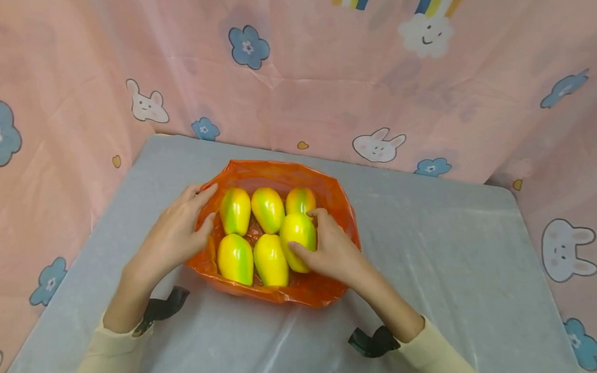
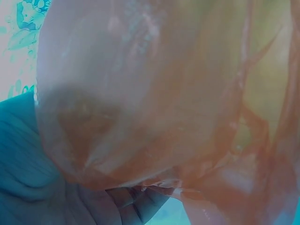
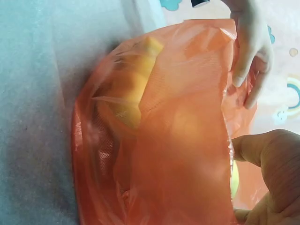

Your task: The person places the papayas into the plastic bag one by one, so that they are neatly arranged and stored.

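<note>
An orange plastic bag (image 1: 317, 295) stands with its mouth wide on the grey table, holding several glossy yellow-green mangoes (image 1: 271, 260). My right hand (image 1: 333, 247) reaches over the bag's right side and grips the rightmost mango (image 1: 297, 232) between thumb and fingers. This mango overlaps the one behind it. At the left rim, my left hand (image 1: 178, 233) touches the bag, thumb and fingers spread apart and reaching over the edge. Orange film (image 2: 140, 93) fills most of the left wrist view and hides part of that hand. In the right wrist view the bag wall (image 3: 183, 140) covers most of the fruit.
The grey table covering (image 1: 454, 267) extends around the bag on all sides. Behind and beside it hangs a pink curtain (image 1: 304, 106) printed with rabbits, flowers and rainbows. Dark straps (image 1: 373, 342) hang near both wrists, by the cream sleeves (image 1: 444, 364).
</note>
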### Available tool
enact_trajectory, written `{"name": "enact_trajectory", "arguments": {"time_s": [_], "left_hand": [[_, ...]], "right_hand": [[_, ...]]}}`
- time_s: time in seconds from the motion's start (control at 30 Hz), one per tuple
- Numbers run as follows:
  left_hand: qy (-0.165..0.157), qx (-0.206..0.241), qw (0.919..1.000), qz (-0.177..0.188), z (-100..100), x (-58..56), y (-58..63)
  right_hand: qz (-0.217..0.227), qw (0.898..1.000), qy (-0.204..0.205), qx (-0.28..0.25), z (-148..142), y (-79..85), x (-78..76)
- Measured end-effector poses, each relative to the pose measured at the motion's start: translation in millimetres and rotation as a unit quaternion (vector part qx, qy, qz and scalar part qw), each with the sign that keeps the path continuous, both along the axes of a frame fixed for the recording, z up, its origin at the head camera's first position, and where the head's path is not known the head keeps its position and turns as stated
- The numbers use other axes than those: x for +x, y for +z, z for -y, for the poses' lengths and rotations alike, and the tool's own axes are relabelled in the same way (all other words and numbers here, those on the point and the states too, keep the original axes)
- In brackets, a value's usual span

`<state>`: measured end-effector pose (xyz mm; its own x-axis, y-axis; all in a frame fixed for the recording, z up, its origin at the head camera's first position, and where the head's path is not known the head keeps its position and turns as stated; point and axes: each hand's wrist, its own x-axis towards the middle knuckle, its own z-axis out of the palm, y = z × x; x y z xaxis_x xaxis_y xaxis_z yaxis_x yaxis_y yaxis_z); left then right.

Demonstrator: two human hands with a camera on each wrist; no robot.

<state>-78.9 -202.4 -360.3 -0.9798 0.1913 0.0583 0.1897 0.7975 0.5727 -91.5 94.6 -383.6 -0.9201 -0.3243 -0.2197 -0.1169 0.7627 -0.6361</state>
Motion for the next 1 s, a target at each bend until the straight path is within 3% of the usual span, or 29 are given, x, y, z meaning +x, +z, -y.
{"name": "enact_trajectory", "arguments": {"time_s": [0.57, 1.0], "left_hand": [[0.003, 0.000, 1.0000, 0.009, 1, 0.5, 0.2], [0.002, -0.002, 0.9999, 0.015, 4, 1.6, 3.8]], "right_hand": [[0.006, 0.998, -0.008, 0.056, 1, -7.5, 10.2], [-0.034, 0.990, -0.011, 0.139, 7, -16.7, 14.5]]}}
